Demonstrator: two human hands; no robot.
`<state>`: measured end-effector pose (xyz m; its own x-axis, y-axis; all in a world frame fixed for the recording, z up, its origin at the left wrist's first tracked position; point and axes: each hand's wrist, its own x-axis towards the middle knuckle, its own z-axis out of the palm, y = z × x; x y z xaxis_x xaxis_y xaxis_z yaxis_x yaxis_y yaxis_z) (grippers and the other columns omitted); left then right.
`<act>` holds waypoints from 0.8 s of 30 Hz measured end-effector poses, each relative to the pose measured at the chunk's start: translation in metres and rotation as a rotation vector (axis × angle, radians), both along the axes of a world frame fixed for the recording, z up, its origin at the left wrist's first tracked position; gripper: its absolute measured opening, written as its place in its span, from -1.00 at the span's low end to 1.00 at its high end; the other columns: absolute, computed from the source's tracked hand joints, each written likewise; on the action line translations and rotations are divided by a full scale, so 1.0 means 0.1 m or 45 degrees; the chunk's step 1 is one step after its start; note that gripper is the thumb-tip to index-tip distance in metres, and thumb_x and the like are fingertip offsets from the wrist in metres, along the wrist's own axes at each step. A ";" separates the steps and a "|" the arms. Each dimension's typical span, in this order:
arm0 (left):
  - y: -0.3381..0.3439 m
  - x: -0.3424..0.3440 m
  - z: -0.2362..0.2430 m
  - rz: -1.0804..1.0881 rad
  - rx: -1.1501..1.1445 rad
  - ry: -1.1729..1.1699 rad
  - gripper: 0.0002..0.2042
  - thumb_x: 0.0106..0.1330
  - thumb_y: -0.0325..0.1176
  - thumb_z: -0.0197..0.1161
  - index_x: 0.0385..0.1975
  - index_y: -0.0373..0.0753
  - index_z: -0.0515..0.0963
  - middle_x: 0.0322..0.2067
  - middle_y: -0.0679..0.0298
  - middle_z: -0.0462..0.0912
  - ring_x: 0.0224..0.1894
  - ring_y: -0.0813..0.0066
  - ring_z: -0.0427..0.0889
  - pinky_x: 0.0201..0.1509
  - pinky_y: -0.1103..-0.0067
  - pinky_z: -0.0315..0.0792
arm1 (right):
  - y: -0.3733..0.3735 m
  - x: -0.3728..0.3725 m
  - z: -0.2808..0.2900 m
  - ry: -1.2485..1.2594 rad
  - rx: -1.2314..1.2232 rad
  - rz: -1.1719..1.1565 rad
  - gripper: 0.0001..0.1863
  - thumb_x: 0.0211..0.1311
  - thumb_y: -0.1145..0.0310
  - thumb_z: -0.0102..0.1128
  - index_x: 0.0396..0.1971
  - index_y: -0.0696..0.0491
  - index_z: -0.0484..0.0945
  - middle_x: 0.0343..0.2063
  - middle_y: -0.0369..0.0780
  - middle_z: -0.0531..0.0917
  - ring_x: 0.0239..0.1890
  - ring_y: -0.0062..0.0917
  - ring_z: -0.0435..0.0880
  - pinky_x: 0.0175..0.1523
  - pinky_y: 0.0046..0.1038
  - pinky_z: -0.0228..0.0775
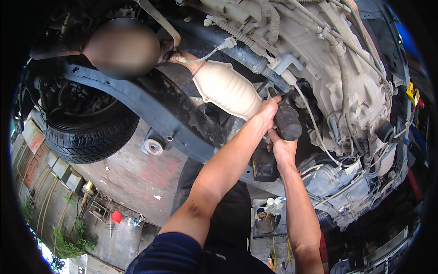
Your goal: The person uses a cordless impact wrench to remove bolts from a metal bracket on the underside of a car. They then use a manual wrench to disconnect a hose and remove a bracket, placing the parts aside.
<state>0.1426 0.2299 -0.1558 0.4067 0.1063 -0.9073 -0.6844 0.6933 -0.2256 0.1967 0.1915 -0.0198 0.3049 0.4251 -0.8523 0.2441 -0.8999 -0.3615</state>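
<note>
Reaching up under the raised car, I have my fingers [270, 106] of the left hand [266, 112] curled over the upper end of a dark cylindrical part [286, 121], and my right hand [282, 147] cupped beneath its lower end, so both hands are closed around it from opposite sides. It sits just right of the pale ribbed exhaust canister [226, 88] and against the light-coloured transmission housing [346, 82], tucked among hoses and wires. I judge it a solid metal piece, stiff and heavy for its bulk, with a grimy, possibly greasy skin that could slip; I cannot tell whether it is bolted in or already loose. The round barrel gives the best hold, one palm under the weight and the other steadying the top, keeping clear of the thin white cable [315, 123] running just beside it, which looks easy to snag. Farther left the dark subframe beam [137, 98] crosses toward the front tyre [89, 137], well apart from my hands. Beyond my forearms, far off, lies the concrete yard floor [137, 182] with a small red bucket [117, 216].
</note>
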 end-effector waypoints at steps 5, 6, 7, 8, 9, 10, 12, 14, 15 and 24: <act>0.04 -0.02 0.13 0.016 0.032 0.000 -0.62 0.55 -0.11 -0.02 -0.23 -0.34 0.56 -0.34 0.10 0.71 -0.33 0.16 0.66 -0.16 0.20 0.57 | 0.03 0.02 -0.06 -0.124 0.017 0.076 -0.82 0.23 0.49 0.37 -0.22 0.15 0.56 -0.48 -0.27 0.61 -0.73 -0.57 0.46 -0.65 -0.45 0.31; 0.05 -0.03 0.15 0.034 0.058 -0.013 -0.62 0.55 -0.11 -0.01 -0.24 -0.33 0.57 -0.34 0.11 0.71 -0.34 0.17 0.67 -0.17 0.21 0.57 | 0.02 0.05 -0.09 -0.097 0.017 0.055 -0.83 0.22 0.50 0.36 -0.23 0.15 0.56 -0.49 -0.27 0.61 -0.73 -0.57 0.46 -0.66 -0.45 0.30; 0.04 -0.04 0.15 0.027 0.051 -0.021 -0.63 0.55 -0.11 0.00 -0.23 -0.33 0.57 -0.34 0.11 0.71 -0.34 0.18 0.67 -0.17 0.22 0.57 | -0.02 0.08 -0.14 -0.147 0.069 0.105 -0.84 0.22 0.51 0.35 -0.25 0.15 0.55 -0.52 -0.27 0.60 -0.73 -0.57 0.47 -0.65 -0.45 0.30; 0.04 -0.05 0.15 0.034 0.064 -0.044 -0.63 0.55 -0.11 0.01 -0.22 -0.33 0.57 -0.34 0.11 0.71 -0.34 0.18 0.67 -0.17 0.23 0.58 | -0.06 0.09 -0.19 -0.182 0.125 0.150 -0.85 0.21 0.51 0.34 -0.27 0.16 0.55 -0.54 -0.27 0.59 -0.73 -0.57 0.47 -0.65 -0.45 0.30; 0.04 -0.06 0.14 0.025 0.053 -0.043 -0.64 0.54 -0.12 0.01 -0.22 -0.33 0.56 -0.34 0.11 0.71 -0.34 0.18 0.67 -0.17 0.24 0.58 | -0.09 0.11 -0.24 -0.214 0.183 0.194 -0.86 0.20 0.52 0.33 -0.29 0.16 0.54 -0.57 -0.27 0.58 -0.73 -0.57 0.47 -0.65 -0.45 0.30; 0.04 -0.06 0.13 0.042 0.083 -0.055 -0.65 0.54 -0.12 0.02 -0.21 -0.33 0.56 -0.34 0.11 0.71 -0.33 0.19 0.68 -0.16 0.24 0.59 | -0.11 0.14 -0.28 -0.211 0.181 0.221 -0.87 0.20 0.52 0.32 -0.30 0.16 0.54 -0.59 -0.27 0.57 -0.73 -0.57 0.48 -0.65 -0.45 0.30; 0.03 -0.05 0.10 0.036 0.071 -0.047 -0.66 0.54 -0.14 0.04 -0.19 -0.34 0.55 -0.33 0.10 0.71 -0.31 0.19 0.69 -0.16 0.24 0.59 | -0.13 0.20 -0.32 -0.204 0.164 0.251 -0.89 0.19 0.52 0.30 -0.33 0.15 0.55 -0.63 -0.27 0.55 -0.73 -0.56 0.48 -0.64 -0.44 0.30; 0.03 -0.02 0.08 0.049 0.062 -0.013 -0.68 0.54 -0.16 0.04 -0.17 -0.35 0.55 -0.34 0.10 0.70 -0.31 0.19 0.69 -0.15 0.24 0.59 | -0.12 0.23 -0.31 -0.198 0.130 0.236 -0.91 0.19 0.51 0.29 -0.35 0.15 0.55 -0.65 -0.27 0.55 -0.73 -0.56 0.48 -0.64 -0.43 0.30; 0.03 -0.01 0.07 0.054 0.046 -0.006 -0.68 0.54 -0.17 0.05 -0.16 -0.35 0.54 -0.34 0.10 0.70 -0.30 0.19 0.69 -0.14 0.23 0.60 | -0.10 0.24 -0.29 -0.194 0.107 0.216 -0.92 0.19 0.51 0.28 -0.37 0.14 0.54 -0.65 -0.27 0.54 -0.73 -0.56 0.48 -0.64 -0.43 0.29; -0.03 0.00 0.09 0.133 0.057 0.003 -0.67 0.53 -0.16 0.02 -0.16 -0.35 0.55 -0.32 0.09 0.70 -0.32 0.19 0.67 -0.15 0.23 0.58 | 0.07 0.03 -0.05 -0.174 -0.119 0.084 -0.83 0.21 0.43 0.28 -0.25 0.20 0.60 -0.49 -0.24 0.65 -0.68 -0.58 0.52 -0.58 -0.41 0.34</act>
